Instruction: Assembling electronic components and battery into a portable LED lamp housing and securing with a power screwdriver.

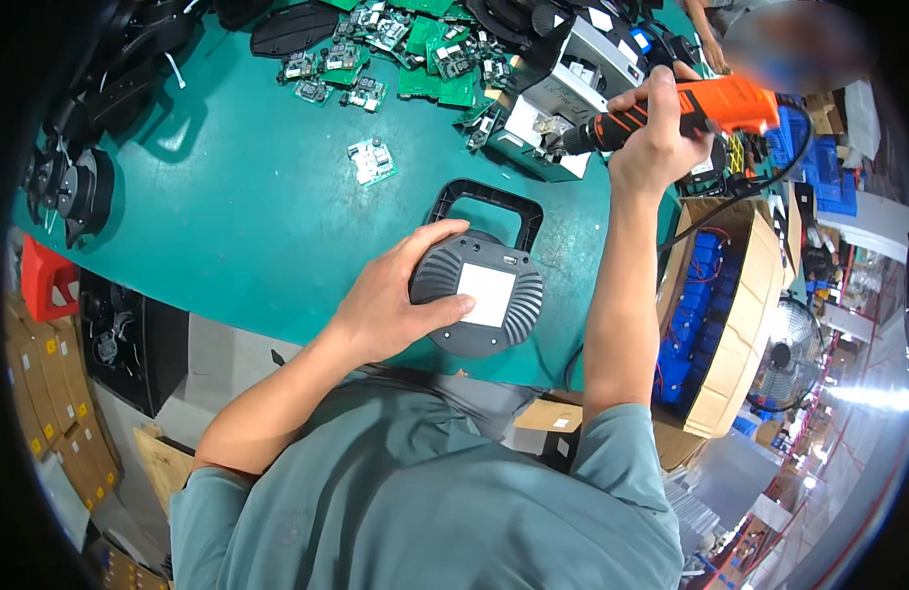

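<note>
My left hand (400, 300) grips a round black ribbed housing (525, 313) with a blank white label on its face and a square-looped handle (486, 192) at its far side. The housing is at the near edge of the green table. My right hand (661, 143) is wrapped round an orange and black electric screwdriver (715, 106), held level with its tip pointing left. That tip is at a metal screw-feeder box (533, 138), where the small parts are too fine to make out. A cord trails from the screwdriver's rear end.
Green circuit boards (440, 59) are heaped at the far middle, and a single board (373, 160) lies on the green table (268, 216). Black round units (81, 192) stand at the left. To the right, an open carton (735, 324) holds blue battery packs. Another person's arm (708, 39) shows at the far right.
</note>
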A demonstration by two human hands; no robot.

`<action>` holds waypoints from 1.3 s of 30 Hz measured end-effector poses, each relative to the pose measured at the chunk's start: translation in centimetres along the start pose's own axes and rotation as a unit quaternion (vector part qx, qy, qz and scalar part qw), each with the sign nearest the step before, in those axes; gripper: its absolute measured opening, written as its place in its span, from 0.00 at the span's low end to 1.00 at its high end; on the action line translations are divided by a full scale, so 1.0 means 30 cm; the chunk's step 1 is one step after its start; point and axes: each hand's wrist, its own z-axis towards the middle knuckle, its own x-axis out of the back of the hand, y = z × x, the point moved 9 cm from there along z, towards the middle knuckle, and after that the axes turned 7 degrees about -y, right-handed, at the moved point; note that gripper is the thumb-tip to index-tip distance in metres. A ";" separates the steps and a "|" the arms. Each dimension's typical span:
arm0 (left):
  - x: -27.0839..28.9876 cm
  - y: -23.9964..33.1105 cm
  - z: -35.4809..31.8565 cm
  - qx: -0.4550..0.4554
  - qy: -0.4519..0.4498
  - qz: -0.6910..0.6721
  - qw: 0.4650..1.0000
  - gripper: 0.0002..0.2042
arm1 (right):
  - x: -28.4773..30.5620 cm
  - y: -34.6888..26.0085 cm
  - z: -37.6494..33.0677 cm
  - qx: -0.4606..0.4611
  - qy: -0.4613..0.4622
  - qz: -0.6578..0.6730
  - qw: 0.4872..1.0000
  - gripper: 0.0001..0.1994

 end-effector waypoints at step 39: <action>0.006 -0.013 -0.016 -0.033 0.052 0.039 0.997 0.35 | -0.335 -0.401 -0.345 -0.056 -0.167 0.120 0.977 0.27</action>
